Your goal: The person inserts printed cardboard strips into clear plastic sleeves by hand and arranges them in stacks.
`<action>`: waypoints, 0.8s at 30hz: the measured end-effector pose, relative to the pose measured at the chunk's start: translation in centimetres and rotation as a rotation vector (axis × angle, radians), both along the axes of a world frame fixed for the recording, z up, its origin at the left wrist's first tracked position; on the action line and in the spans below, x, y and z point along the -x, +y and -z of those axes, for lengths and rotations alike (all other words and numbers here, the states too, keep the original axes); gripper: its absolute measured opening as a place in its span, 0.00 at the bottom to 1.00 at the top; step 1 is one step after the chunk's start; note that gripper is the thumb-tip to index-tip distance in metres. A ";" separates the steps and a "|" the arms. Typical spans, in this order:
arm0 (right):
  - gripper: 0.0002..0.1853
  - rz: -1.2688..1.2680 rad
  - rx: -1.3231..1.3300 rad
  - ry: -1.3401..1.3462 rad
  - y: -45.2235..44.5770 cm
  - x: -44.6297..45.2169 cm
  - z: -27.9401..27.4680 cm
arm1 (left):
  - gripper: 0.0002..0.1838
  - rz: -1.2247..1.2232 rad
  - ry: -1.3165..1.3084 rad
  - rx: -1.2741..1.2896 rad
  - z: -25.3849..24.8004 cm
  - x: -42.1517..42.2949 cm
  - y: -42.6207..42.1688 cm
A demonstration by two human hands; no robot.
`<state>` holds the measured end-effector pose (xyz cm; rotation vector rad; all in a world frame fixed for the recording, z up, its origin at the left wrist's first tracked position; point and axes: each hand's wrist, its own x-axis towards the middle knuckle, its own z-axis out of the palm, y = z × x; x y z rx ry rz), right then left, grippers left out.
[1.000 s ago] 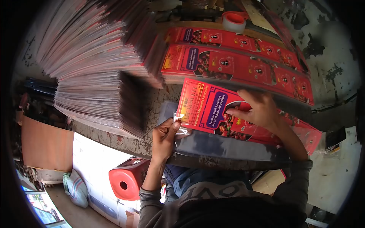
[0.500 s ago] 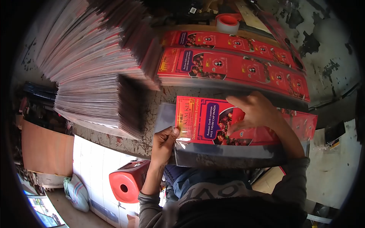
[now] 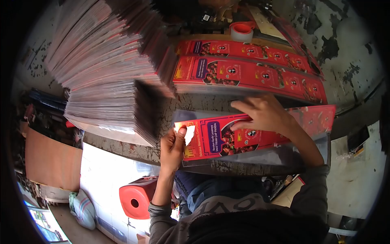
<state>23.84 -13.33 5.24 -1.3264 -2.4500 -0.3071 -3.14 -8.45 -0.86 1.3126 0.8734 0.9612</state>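
Observation:
A long red printed strip [image 3: 260, 140] with a food picture lies tilted across the front of the worktable, its right end higher than its left. My left hand [image 3: 171, 151] pinches the strip's left end, thumb on top, where light glares off the surface. Above the strip's middle is my right hand [image 3: 266, 114], thumb and fingers spread apart; whether the thumb touches the print I cannot tell. Clear plastic sheets [image 3: 284, 154] show beneath the strip and past its lower edge.
Behind the strip lie two piles of similar red strips [image 3: 248, 75]. Tall stacks of plastic-edged sheets [image 3: 101, 101] fill the table's left side. A tape roll [image 3: 241, 32] stands at the back. Below are a red stool [image 3: 136, 199] and a white sack [image 3: 84, 209].
The strip's left end has shifted left and down, tilting it over the clear plastic. My left hand stays on that end; my right hand has moved slightly left, fingers still apart.

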 end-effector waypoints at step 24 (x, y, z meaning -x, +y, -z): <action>0.31 0.445 0.022 0.223 -7.2 -2.8 6.2 | 0.34 0.290 0.832 -1.146 0.3 -2.0 3.1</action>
